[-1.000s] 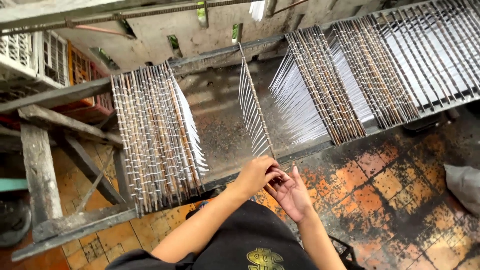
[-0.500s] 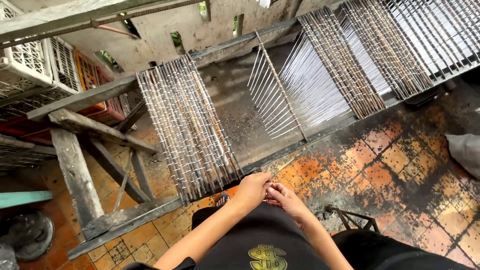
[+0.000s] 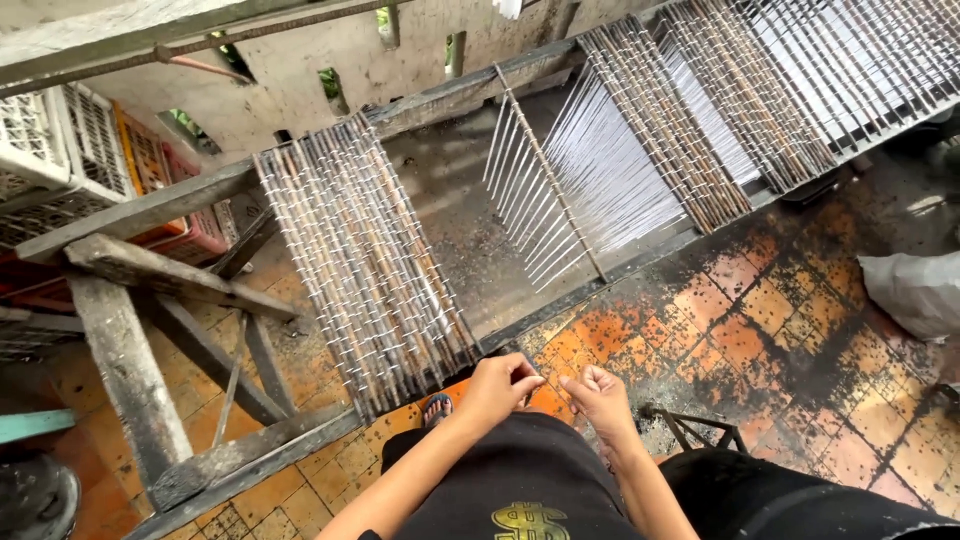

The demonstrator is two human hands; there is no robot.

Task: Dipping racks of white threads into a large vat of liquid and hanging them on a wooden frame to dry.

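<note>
My left hand [image 3: 500, 385] and my right hand [image 3: 598, 395] are close together over my lap, just in front of the long wooden frame's front rail [image 3: 600, 280]. Both have their fingers curled in with the fingertips pinched, and I see nothing in either. Nearest my left hand is a bank of dark rods [image 3: 370, 290] laid across the frame. Further right, a single rod [image 3: 550, 190] carries a fan of white strands. Beyond it lie more banks of rods [image 3: 700, 120] with white strands.
Rough wooden trestle beams [image 3: 130, 370] stand at left, with plastic crates [image 3: 60, 150] behind them. The stained orange tile floor [image 3: 740, 330] runs along the frame. A white sack [image 3: 915, 290] lies at right. A small metal stand [image 3: 700, 430] is by my right knee.
My hands have drawn back from the frame's front rail toward my lap. The right hand's fingers, spread a second ago, are now curled in. The view has shifted right along the frame.
</note>
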